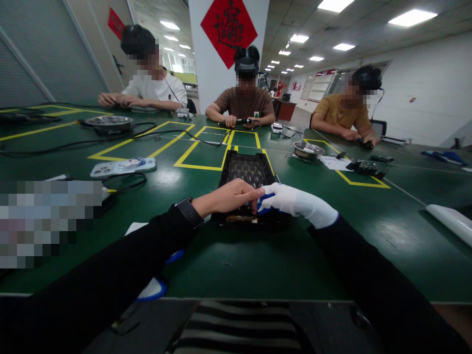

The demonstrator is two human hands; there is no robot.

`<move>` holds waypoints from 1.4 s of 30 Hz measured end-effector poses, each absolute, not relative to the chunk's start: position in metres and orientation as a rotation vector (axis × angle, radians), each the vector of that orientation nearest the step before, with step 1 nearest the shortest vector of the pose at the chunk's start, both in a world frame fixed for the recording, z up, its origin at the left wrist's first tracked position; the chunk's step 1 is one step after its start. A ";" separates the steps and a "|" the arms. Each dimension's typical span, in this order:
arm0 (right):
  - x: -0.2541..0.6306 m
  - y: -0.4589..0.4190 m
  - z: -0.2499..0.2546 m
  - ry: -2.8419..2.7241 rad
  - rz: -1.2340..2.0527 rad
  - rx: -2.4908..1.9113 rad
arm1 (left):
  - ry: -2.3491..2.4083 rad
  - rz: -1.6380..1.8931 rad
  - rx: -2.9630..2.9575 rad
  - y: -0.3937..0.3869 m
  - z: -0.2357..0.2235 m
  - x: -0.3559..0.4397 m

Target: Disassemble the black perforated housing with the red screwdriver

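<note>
My left hand [232, 197] is bare, with a dark watch [189, 212] on its wrist. Its fingers bend downward and its thumb reaches to the fingertips of my right hand [285, 199], which wears a white glove with a blue coated palm. The hands meet over the near half of a black tray [226, 164]. Both hands' fingers are curled, and whatever lies between them is hidden. Rows of small dark parts fill the tray, and a strip with orange-brown and silver bits [241, 219] shows at its near end.
Another white-and-blue glove [153, 289] lies partly under my left forearm. A phone [123, 167], cables and a metal bowl [110, 123] are to the left. Farther right stand a second bowl [308, 150] and several black parts [368, 168]. Three people sit across the green table [236, 275].
</note>
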State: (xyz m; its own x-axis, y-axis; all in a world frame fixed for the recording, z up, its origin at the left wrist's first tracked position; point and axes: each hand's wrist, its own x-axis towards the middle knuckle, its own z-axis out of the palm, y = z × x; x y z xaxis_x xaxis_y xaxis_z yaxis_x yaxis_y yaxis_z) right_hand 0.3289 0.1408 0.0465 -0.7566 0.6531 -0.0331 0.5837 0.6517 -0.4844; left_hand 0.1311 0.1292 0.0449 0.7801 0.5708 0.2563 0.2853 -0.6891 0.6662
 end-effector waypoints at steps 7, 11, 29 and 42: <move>0.327 0.141 0.047 -2.703 0.740 -1.082 | 0.614 0.585 2.325 0.130 0.044 0.131; 0.325 0.138 0.051 -2.674 0.781 -1.137 | 0.614 0.629 2.335 0.130 0.043 0.130; 0.331 0.144 0.047 -2.752 0.697 -1.071 | 0.650 0.584 2.381 0.131 0.042 0.131; 0.334 0.146 0.056 -2.275 0.586 -1.113 | 0.671 0.649 2.385 0.128 0.046 0.130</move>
